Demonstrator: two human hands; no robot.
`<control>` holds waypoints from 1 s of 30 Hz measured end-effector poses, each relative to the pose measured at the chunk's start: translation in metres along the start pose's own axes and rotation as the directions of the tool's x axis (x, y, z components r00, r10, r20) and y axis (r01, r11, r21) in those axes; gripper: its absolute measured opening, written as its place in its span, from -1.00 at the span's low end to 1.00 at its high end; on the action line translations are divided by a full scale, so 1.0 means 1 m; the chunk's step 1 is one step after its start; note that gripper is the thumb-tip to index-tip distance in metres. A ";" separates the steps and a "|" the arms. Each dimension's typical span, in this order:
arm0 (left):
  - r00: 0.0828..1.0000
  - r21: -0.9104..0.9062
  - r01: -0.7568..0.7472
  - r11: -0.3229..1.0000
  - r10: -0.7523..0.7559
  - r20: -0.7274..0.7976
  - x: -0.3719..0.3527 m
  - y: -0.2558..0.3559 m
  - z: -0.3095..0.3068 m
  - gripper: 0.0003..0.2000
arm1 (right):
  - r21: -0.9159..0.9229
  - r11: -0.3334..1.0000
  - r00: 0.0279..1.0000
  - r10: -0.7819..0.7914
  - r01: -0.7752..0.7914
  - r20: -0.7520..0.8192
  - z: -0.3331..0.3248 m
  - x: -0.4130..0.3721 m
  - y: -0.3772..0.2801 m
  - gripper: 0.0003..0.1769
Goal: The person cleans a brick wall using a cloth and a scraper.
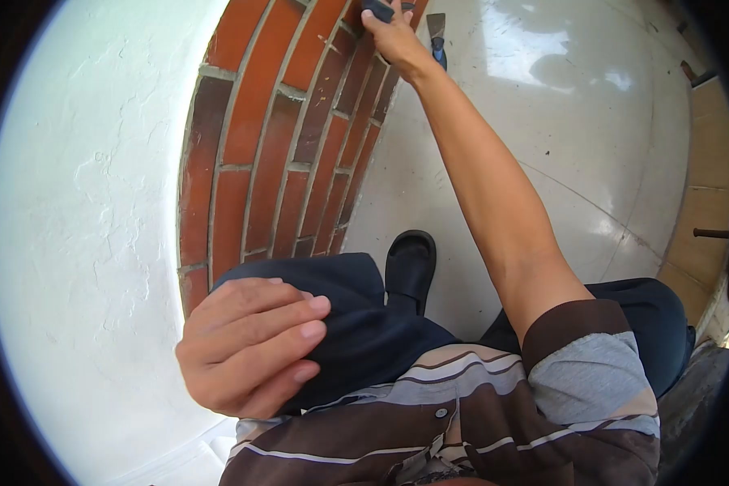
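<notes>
At the top, my right hand (397,39) is stretched out along the brick wall (255,162). It is closed on a small dark block (378,10), held up against the bricks; part of the block is cut off by the frame's edge. My left hand (251,344) hovers over my left thigh, beside the white wall, with its fingers loosely bent. Nothing shows in it, though its palm is hidden. On the floor just right of my right hand lies a scraper (438,50) with a flat blade and a blue and black handle.
The white plastered wall (97,211), with cracked paint, stands close on my left. Pale glossy tiles (575,138) cover the floor. My black shoe (411,267) is near the bricks. Tan panels (711,146) and a dark rod (711,233) are at the far right.
</notes>
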State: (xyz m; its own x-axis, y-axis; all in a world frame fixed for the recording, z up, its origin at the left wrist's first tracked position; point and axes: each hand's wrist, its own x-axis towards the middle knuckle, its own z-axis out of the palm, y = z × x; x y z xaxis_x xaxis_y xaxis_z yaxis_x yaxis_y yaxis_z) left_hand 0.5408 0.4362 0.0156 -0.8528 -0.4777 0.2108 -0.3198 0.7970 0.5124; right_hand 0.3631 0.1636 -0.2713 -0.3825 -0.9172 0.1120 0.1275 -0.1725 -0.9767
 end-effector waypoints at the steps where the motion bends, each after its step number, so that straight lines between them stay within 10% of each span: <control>1: 0.998 0.039 0.011 0.999 -0.013 0.054 -0.006 0.001 0.001 -0.65 | -0.076 0.997 0.993 0.034 -0.026 0.109 0.009 -0.024 -0.012 -0.10; 9: 0.980 0.001 0.076 0.997 -0.074 -0.186 -0.013 -0.035 -0.001 -0.65 | -0.315 0.904 0.918 -0.167 0.289 0.361 0.136 -0.306 0.025 -0.10; 12: 0.991 -0.007 0.060 0.998 -0.060 -0.120 -0.004 -0.043 -0.004 -0.67 | -0.435 0.824 0.913 -0.220 0.362 0.343 0.119 -0.269 0.038 -0.14; 15: 0.989 -0.018 0.003 1.000 -0.006 -0.150 -0.008 -0.053 -0.005 -0.68 | -0.159 0.986 0.992 0.021 -0.041 -0.126 0.092 -0.145 0.030 -0.17; 17: 0.988 -0.017 0.012 1.000 -0.015 -0.155 -0.015 -0.056 -0.007 -0.68 | 0.095 0.975 0.969 0.213 -0.203 -0.124 0.057 -0.055 0.044 -0.11; 20: 0.989 0.010 0.028 1.000 -0.026 -0.143 -0.020 -0.060 -0.010 -0.66 | 0.018 0.998 0.969 -0.058 0.065 -0.240 0.060 -0.040 0.017 -0.13; 25: 0.989 0.016 0.072 0.997 -0.070 -0.127 -0.012 -0.070 -0.008 -0.63 | -0.225 0.881 0.907 -0.418 0.416 0.041 0.133 -0.236 0.032 -0.11; 30: 0.990 -0.054 0.118 0.992 -0.122 -0.071 -0.006 -0.064 -0.013 -0.63 | -0.277 0.850 0.892 -0.404 0.449 0.204 0.108 -0.236 0.076 -0.11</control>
State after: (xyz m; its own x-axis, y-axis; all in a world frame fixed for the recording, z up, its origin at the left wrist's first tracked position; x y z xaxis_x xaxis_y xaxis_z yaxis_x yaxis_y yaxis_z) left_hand 0.5715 0.3836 -0.0079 -0.7761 -0.5962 0.2053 -0.3953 0.7138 0.5782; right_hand 0.5621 0.3283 -0.3519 -0.2059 -0.8213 0.5320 -0.3165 -0.4586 -0.8304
